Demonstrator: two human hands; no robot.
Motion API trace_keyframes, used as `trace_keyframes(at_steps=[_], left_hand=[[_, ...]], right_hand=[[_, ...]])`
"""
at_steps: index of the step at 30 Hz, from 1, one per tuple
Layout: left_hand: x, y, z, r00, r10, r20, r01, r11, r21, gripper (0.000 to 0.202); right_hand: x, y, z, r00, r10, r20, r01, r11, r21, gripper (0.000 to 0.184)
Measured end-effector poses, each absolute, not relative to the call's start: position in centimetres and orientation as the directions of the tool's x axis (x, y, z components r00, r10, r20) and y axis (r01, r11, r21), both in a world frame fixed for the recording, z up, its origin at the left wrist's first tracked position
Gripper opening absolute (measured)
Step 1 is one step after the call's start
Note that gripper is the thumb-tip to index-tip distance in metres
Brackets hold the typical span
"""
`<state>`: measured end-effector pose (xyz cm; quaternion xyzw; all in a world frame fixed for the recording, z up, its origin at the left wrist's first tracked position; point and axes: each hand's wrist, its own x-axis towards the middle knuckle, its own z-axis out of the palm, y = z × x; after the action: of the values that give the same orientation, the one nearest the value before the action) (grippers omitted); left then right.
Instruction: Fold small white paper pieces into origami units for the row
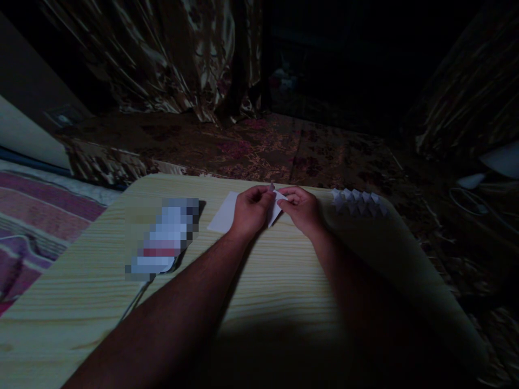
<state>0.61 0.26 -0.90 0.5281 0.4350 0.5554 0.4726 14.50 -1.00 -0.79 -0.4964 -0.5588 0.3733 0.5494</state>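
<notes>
A small folded piece of white paper (277, 207) is held between my two hands over the far part of the table. My left hand (252, 209) pinches its left side, thumb and fingers closed. On its right side, my right hand (300, 207) grips the edge between thumb and fingers. Flat on the table, partly behind my left hand, lies white paper (224, 212); whether it is one sheet or a stack I cannot tell. Right of my right hand stand several small folded white paper pieces (359, 202) in rows.
The pale wooden table (275, 302) has rounded corners. A blurred-out object (164, 237) with a cable lies at its left. Behind is a ledge with patterned cloth (251, 143) below curtains (211, 54). Striped bedding (44, 216) is at the left, a white cable (482, 200) at the right.
</notes>
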Motion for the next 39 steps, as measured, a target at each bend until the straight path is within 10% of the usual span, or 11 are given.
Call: trace_keyframes(at_steps=[39], left_hand=[[0.24,-0.44,-0.17,0.195,0.962,0.19,0.03,-0.199,0.979,0.027]], right_hand=[[15.08,-1.0,-0.69,0.125,0.968,0.216,0.03,0.213,-0.976,0.029]])
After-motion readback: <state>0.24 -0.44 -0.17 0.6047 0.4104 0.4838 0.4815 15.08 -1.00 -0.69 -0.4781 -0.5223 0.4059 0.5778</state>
